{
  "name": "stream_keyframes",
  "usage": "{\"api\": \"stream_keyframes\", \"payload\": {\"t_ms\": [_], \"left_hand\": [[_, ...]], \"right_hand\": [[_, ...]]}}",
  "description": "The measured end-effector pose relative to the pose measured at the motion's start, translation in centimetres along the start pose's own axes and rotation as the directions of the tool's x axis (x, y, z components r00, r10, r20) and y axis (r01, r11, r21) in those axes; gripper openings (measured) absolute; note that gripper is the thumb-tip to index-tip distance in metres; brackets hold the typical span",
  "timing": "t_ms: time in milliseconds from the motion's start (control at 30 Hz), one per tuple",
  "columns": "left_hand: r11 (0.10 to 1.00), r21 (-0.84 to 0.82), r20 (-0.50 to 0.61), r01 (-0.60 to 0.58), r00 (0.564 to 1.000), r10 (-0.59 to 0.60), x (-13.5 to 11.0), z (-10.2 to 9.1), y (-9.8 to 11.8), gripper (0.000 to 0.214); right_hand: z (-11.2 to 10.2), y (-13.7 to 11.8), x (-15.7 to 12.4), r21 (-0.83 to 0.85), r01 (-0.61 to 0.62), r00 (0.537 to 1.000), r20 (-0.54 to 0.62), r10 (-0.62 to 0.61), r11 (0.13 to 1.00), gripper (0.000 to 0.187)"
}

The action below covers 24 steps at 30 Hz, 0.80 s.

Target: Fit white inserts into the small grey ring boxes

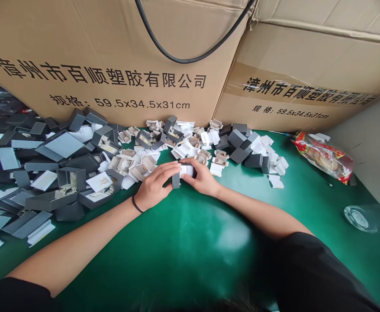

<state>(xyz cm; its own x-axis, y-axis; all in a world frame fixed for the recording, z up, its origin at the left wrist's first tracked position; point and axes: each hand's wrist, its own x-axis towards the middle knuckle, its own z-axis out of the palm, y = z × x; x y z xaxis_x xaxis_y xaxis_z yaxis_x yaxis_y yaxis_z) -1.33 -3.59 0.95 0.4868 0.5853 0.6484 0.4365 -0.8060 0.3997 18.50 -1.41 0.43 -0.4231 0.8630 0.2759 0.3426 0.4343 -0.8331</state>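
Both hands meet over the green table on one small dark grey box [175,180] with a white piece [186,169] showing inside it. My left hand [156,184], with a black band on the wrist, grips the box's left part. My right hand [203,177] has thumb and fingers closed round its right side. Just behind the hands lie folded grey-brown card inserts [144,167] and white paper pieces. To the left is a large heap of open dark grey boxes [71,184], several with white cards or inserts in them.
Closed dark boxes [238,141] and folded white papers [276,181] lie at the back right. Large cardboard cartons [112,52] wall off the back, a black cable [180,60] hanging before them. At right are a red food packet [326,157] and a clear glass [360,218] on the green tabletop [183,255].
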Motion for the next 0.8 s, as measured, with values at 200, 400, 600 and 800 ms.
{"api": "stream_keyframes", "payload": {"t_ms": [200, 400, 600, 800], "left_hand": [[0.988, 0.032, -0.053, 0.153, 0.987, -0.151, -0.3, 0.0, -0.1, 0.053], [0.992, 0.001, -0.067, 0.128, 0.99, -0.128, -0.2, 0.1, -0.2, 0.05], [0.998, -0.016, -0.06, 0.054, 0.997, -0.054, 0.0, 0.1, -0.2, 0.046], [0.952, -0.048, 0.019, 0.304, 0.953, -0.303, -0.5, 0.3, -0.4, 0.057]], "right_hand": [[-0.9, 0.8, 0.1, 0.223, -0.087, 0.98, 0.196, 0.043, 0.971, 0.046], [-0.4, 1.1, 0.1, 0.281, -0.15, 0.977, 0.186, 0.1, 0.948, 0.047], [-0.5, 0.9, 0.0, 0.197, -0.139, 0.981, 0.159, 0.108, 0.97, 0.047], [-0.5, 0.8, 0.2, 0.321, -0.22, 0.969, 0.184, 0.167, 0.921, 0.04]]}}
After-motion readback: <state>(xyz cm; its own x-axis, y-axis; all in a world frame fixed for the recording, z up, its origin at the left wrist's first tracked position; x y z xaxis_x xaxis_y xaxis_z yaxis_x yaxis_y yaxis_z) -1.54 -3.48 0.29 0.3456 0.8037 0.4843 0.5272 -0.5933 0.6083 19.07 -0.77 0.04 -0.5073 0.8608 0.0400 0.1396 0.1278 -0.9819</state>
